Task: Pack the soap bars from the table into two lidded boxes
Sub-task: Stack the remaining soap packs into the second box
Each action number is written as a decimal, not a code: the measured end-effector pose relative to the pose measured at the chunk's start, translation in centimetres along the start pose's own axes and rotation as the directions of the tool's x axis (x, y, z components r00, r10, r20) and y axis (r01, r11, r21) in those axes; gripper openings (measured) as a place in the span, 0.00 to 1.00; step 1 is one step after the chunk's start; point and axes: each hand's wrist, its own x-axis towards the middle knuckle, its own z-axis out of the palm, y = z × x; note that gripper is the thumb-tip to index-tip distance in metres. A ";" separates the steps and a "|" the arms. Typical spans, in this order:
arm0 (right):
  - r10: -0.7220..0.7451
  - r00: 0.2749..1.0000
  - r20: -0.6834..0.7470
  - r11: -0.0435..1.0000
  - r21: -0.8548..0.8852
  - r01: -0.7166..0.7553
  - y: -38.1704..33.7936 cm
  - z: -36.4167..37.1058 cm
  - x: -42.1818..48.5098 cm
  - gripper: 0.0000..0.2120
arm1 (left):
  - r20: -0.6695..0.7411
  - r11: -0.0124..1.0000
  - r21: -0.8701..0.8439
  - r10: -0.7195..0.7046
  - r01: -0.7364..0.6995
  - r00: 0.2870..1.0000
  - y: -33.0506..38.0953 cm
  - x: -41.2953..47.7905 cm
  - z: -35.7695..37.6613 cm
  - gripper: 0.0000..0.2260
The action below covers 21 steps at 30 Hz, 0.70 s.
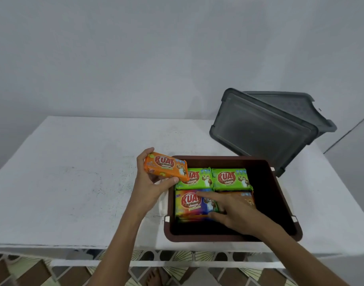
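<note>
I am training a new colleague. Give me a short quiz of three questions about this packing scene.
1. True or false: the left hand holds an orange soap bar.
2. How many green soap bars lie in the brown box? A one, B two, C four.
3. Fill in: the ____ hand reaches into the brown box.
Key: 1 true; 2 B; 3 right hand.
</note>
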 end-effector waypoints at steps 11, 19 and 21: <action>0.194 0.955 -0.226 0.515 0.852 0.096 -2.7 -3.5 -0.1 0.20 | 0.138 0.994 0.104 0.020 -0.035 0.990 2.4 -1.7 3.7 0.38; 0.279 0.934 -0.225 0.477 0.876 0.069 0.3 -4.3 -3.2 0.17 | 0.335 0.857 0.487 -0.001 -0.172 0.942 1.6 -1.1 2.9 0.29; 0.292 0.928 -0.232 0.576 0.817 0.023 1.7 -5.0 -4.4 0.17 | 0.299 0.793 0.576 0.021 -0.198 0.954 0.9 -0.8 2.5 0.27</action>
